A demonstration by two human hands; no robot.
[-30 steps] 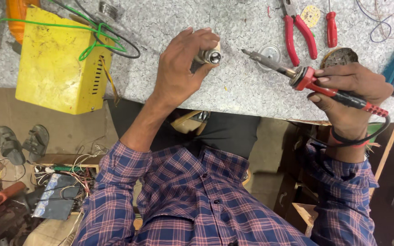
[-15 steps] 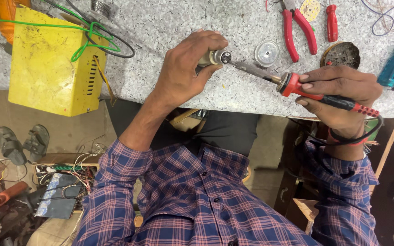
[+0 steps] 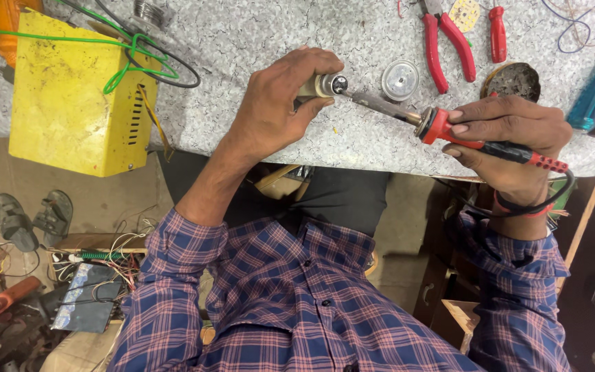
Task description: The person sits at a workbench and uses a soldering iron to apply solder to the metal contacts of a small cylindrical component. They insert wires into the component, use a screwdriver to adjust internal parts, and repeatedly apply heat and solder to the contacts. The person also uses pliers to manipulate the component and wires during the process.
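A: Left hand [image 3: 280, 110]?
B: Sitting at center frame, fingers curling tight around a small cylindrical metal part [image 3: 325, 85], pinching it just above the speckled grey worktop [image 3: 256, 41].
A: Right hand [image 3: 511, 141]?
B: Right of center, closing fully around the red-and-black handle of a soldering iron [image 3: 442, 125]. The iron's tip is pointing left and touching the end of the metal part.
A: Anything near the part?
B: A round metal tin [image 3: 401, 80] is lying just beside it, to its right. Red-handled pliers [image 3: 445, 41] are lying above that, and a dark round dish [image 3: 511, 81] is sitting just above the right hand.
A: Rest of the bench?
B: A yellow metal box [image 3: 70, 96] is sitting upper left with a green wire [image 3: 129, 65] looping over it. A teal-handled screwdriver [image 3: 593, 93] is lying far right. Sandals [image 3: 32, 217] are resting on the floor, lower left.
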